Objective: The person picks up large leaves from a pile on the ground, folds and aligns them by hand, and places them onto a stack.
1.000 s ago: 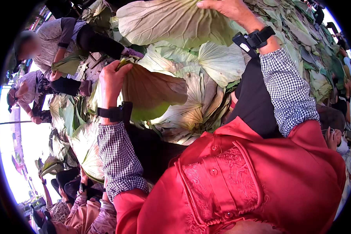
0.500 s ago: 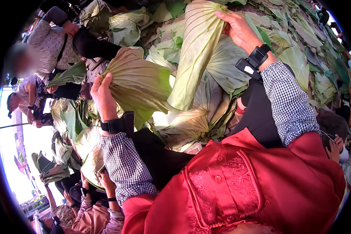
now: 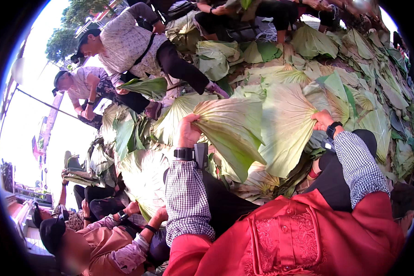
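My left hand [image 3: 188, 131] is closed on the pinched stem end of a large lotus leaf [image 3: 230, 131], greenish-yellow with radiating veins, which hangs fanned out to the right. In my right hand [image 3: 323, 120] is the gathered point of a second lotus leaf [image 3: 285, 126], paler and browner, spreading down and to the left. The two leaves come close together in front of me, and their edges seem to overlap slightly. Beneath them lies a brownish leaf [image 3: 262, 179], partly covered, between my knees.
A broad heap of leaves [image 3: 372, 110] stretches across the ground ahead and to the right. Seated people [image 3: 133, 50] work at the upper left. At the lower left a person [image 3: 110, 244] holds a wide pale leaf [image 3: 145, 177]. More workers' legs [image 3: 280, 18] line the far side.
The view has shifted, showing more of the far side. The right-hand leaf, narrow and upright before, is now spread wide and lowered. Both hands still hold their leaves.
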Available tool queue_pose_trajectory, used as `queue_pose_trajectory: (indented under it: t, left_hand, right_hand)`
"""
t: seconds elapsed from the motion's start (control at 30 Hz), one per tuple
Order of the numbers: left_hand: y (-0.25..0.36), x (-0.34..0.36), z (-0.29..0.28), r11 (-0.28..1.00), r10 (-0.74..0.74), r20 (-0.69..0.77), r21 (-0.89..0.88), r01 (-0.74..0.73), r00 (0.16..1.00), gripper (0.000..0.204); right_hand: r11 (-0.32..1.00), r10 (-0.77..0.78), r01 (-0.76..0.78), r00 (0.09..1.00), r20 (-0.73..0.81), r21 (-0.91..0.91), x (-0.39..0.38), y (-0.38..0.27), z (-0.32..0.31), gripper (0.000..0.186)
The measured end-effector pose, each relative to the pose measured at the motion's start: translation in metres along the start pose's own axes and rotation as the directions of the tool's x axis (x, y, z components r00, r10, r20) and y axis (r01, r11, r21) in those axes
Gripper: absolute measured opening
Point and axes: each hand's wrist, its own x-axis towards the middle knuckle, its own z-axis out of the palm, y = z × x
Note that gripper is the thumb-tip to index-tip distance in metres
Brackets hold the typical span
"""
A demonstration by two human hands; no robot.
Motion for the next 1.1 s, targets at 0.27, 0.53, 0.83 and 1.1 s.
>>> queue_pose_trajectory:
  t: [0.27,0.53,0.83,1.1]
  left_hand:
    - [0.002,-0.028,-0.008,0.804,0.069,0.133,-0.595,0.024,0.989,0.032]
    - [-0.041,-0.065,0.061,0.614,0.373,0.322,-0.788,0.028,0.870,0.039]
    - [-0.171,-0.074,0.053,0.784,-0.210,0.157,-0.563,0.262,0.965,0.024]
    - [-0.214,-0.120,0.049,0.460,-0.882,0.057,0.322,0.828,0.468,0.045]
  right_hand:
    - [0.288,-0.524,0.182,0.852,0.005,-0.940,-0.069,-0.030,0.051,0.063]
    - [0.890,-0.397,0.177,0.752,0.526,0.419,-0.106,-0.081,0.089,0.068]
    - [0.767,-0.642,0.608,0.720,0.265,0.205,-0.049,-0.097,0.027,0.039]
    - [0.421,-0.460,0.451,0.854,0.244,-0.787,-0.025,-0.071,0.025,0.065]
